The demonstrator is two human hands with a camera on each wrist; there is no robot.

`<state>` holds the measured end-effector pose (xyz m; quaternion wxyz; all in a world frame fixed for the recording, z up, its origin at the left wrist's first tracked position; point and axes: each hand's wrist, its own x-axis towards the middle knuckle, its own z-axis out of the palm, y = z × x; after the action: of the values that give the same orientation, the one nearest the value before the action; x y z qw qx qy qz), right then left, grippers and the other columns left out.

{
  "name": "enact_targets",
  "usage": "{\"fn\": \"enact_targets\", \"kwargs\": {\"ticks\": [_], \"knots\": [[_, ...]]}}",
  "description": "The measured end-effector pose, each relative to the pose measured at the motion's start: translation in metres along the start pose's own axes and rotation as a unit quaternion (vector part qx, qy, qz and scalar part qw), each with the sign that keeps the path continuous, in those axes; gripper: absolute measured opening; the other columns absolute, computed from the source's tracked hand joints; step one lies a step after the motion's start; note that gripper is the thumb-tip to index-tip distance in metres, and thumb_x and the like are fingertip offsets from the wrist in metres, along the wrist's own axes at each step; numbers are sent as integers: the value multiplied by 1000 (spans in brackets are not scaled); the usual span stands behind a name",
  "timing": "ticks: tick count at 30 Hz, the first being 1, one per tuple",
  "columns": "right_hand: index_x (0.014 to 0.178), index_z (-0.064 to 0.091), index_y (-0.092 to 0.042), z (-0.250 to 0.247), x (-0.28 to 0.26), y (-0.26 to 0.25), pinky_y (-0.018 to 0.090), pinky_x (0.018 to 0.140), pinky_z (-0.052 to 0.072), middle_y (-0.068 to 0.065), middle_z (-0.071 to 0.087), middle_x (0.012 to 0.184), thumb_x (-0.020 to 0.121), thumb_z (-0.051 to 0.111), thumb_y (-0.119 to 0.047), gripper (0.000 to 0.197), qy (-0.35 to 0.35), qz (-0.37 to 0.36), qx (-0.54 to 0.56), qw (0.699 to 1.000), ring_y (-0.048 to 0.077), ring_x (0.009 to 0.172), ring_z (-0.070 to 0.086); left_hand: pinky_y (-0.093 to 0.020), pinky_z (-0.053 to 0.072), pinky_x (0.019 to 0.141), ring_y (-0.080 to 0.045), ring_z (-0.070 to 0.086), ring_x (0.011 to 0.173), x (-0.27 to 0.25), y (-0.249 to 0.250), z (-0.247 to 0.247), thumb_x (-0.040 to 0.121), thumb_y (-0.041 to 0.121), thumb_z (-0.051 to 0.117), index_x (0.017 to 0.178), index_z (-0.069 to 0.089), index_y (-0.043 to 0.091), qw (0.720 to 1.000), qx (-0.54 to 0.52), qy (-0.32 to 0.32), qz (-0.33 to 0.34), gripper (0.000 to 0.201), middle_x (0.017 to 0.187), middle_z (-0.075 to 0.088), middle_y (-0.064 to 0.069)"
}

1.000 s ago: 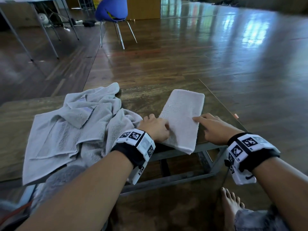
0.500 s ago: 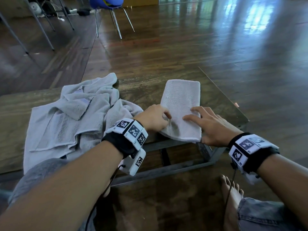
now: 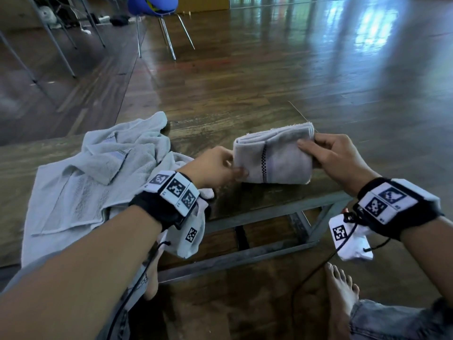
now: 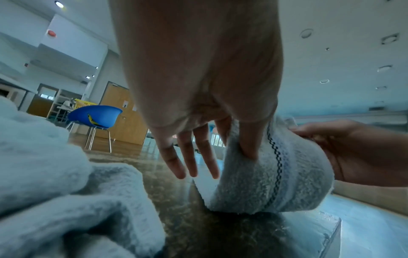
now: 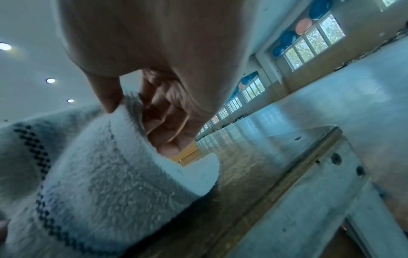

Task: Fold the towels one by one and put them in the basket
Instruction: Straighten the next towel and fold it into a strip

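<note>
A folded grey-white towel (image 3: 277,157) with a dark checked stripe is lifted just above the low table (image 3: 220,123), its lower edge near the table's front. My left hand (image 3: 220,165) pinches its left end between thumb and a finger; the other fingers (image 4: 187,157) stretch out straight. My right hand (image 3: 328,155) grips the right end, thumb on top and fingers curled behind (image 5: 167,125). The same towel fills the wrist views (image 4: 271,174) (image 5: 92,183). A heap of unfolded grey towels (image 3: 93,182) lies on the table to the left. No basket is in view.
The table has a metal frame (image 3: 282,212) below its front edge and a corner (image 5: 335,132) at the right. My bare feet (image 3: 340,290) rest on the wooden floor under it. A blue chair (image 3: 154,11) and table legs stand far back on the left.
The towel lay flat as a long strip with both hands pressing on it. Now it is folded in half again and both hands hold it up by its ends.
</note>
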<state>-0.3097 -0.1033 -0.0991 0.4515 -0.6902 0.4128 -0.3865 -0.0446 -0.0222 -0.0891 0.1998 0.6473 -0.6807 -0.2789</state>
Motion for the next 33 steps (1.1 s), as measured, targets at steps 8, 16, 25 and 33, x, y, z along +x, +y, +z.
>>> {"fn": "enact_targets", "kwargs": {"ticks": [8, 16, 25, 33], "knots": [[87, 67, 1, 5, 24, 14, 23, 45, 52, 4, 69, 58, 94, 69, -26, 28, -88, 271, -97, 954, 14, 47, 66, -13, 36, 34, 2, 50, 32, 31, -7, 27, 92, 39, 64, 60, 54, 16, 994, 32, -44, -96, 41, 55, 58, 3], [81, 65, -9, 15, 50, 26, 18, 35, 39, -3, 57, 42, 97, 62, -39, 33, -52, 205, -212, 954, 10, 32, 52, -27, 30, 48, -14, 50, 56, 52, -8, 37, 89, 32, 52, 61, 51, 15, 984, 30, 26, -175, 33, 63, 53, 0], [64, 41, -15, 29, 60, 32, 29, 53, 48, 6, 55, 68, 95, 61, -47, 49, 5, 215, -299, 930, 24, 56, 56, -29, 28, 50, -16, 48, 61, 60, -5, 41, 96, 32, 43, 66, 47, 9, 975, 31, 43, -216, 38, 70, 50, -4], [119, 44, -13, 38, 53, 23, 41, 78, 48, 10, 57, 110, 94, 63, -43, 43, 21, 140, -416, 898, 34, 104, 60, -28, 32, 50, -13, 49, 63, 62, -6, 38, 98, 35, 45, 70, 46, 13, 976, 17, 21, -215, 35, 73, 50, 1]]}}
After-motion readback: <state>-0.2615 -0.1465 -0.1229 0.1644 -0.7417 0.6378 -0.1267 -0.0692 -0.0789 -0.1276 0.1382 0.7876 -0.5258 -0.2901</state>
